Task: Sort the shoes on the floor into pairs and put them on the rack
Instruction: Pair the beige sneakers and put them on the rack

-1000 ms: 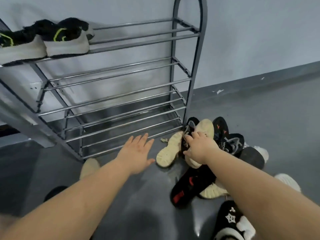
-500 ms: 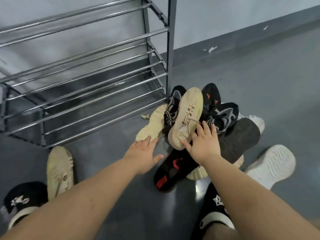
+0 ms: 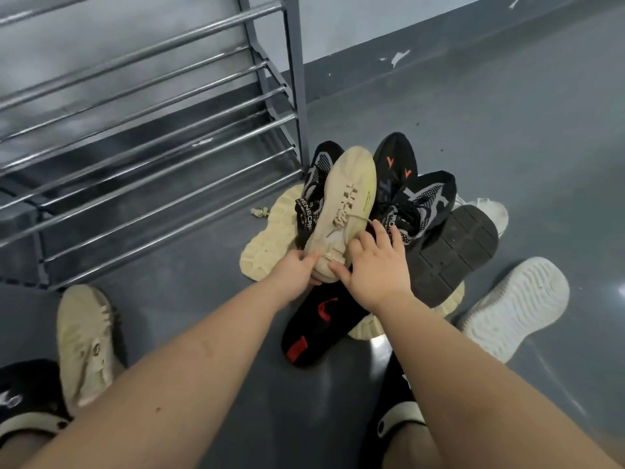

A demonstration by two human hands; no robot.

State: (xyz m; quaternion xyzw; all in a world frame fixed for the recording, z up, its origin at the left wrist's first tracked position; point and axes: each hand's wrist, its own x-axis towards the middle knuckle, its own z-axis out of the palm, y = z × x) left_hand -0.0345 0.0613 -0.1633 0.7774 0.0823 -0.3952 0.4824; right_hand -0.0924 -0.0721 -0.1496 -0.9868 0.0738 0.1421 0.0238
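Observation:
A beige knit sneaker (image 3: 348, 201) lies on top of a pile of shoes on the grey floor, toe pointing away from me. My left hand (image 3: 293, 274) grips its heel from the left. My right hand (image 3: 375, 264) rests on the heel and collar from the right, fingers spread over the laces. Under it lie black patterned sneakers (image 3: 419, 204), a black shoe with red marks (image 3: 314, 326), an upturned dark sole (image 3: 453, 252) and a beige sole (image 3: 267, 245). A matching beige sneaker (image 3: 84, 343) lies alone at the lower left. The metal rack (image 3: 142, 130) stands to the left.
A white upturned shoe (image 3: 514, 306) lies to the right of the pile. My feet in black slippers (image 3: 23, 411) show at the bottom corners. The rack's right post (image 3: 297, 96) stands just beyond the pile. The wall's grey skirting (image 3: 439, 38) runs behind.
The view has tilted down and closer to the pile. My left hand moved right onto the beige sneaker's heel, and my right hand slid down onto the same heel.

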